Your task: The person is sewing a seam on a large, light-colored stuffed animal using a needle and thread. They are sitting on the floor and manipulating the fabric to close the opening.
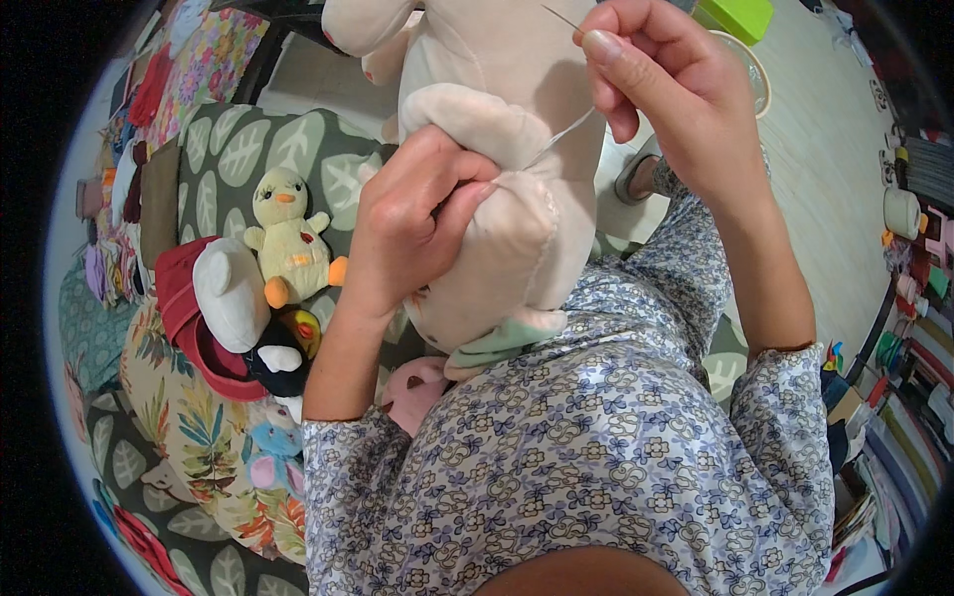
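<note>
A large cream plush toy (507, 246) lies across my lap, with a green-lined ear (514, 339) at its near end. My left hand (417, 216) pinches the plush fabric beside a rounded limb (477, 123). Pinched between the thumb and forefinger of my right hand (671, 89) is a sewing needle (563, 18), its tip pointing up and left. White thread (572, 128) stretches from the fabric near my left fingertips up to my right hand. A stitched seam curves down the toy's side, to the right of my left hand.
To the left, a yellow plush chick (289, 235) and a red cloth item (182, 290) with a white plush piece (231, 294) rest on a leaf-print sofa (231, 149). A pink plush toy (417, 391) sits by my lap. Fabric rolls (905, 432) line the right side.
</note>
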Action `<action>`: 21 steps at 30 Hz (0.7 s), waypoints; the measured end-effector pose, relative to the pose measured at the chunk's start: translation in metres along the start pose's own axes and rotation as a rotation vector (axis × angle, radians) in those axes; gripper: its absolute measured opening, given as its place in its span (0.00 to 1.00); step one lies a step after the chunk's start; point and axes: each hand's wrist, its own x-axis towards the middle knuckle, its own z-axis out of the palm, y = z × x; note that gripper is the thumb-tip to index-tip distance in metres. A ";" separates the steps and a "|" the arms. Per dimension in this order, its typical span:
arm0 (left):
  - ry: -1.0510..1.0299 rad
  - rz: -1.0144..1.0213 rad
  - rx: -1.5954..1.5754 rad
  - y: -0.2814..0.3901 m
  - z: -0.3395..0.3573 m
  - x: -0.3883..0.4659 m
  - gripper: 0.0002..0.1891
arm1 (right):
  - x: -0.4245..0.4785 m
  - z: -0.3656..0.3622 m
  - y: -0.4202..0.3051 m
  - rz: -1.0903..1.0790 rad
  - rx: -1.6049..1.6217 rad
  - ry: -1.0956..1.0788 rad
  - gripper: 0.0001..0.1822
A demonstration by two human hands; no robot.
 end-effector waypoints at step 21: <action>0.031 -0.043 -0.007 0.007 0.005 -0.002 0.06 | -0.014 -0.009 0.005 -0.230 -0.656 -0.406 0.07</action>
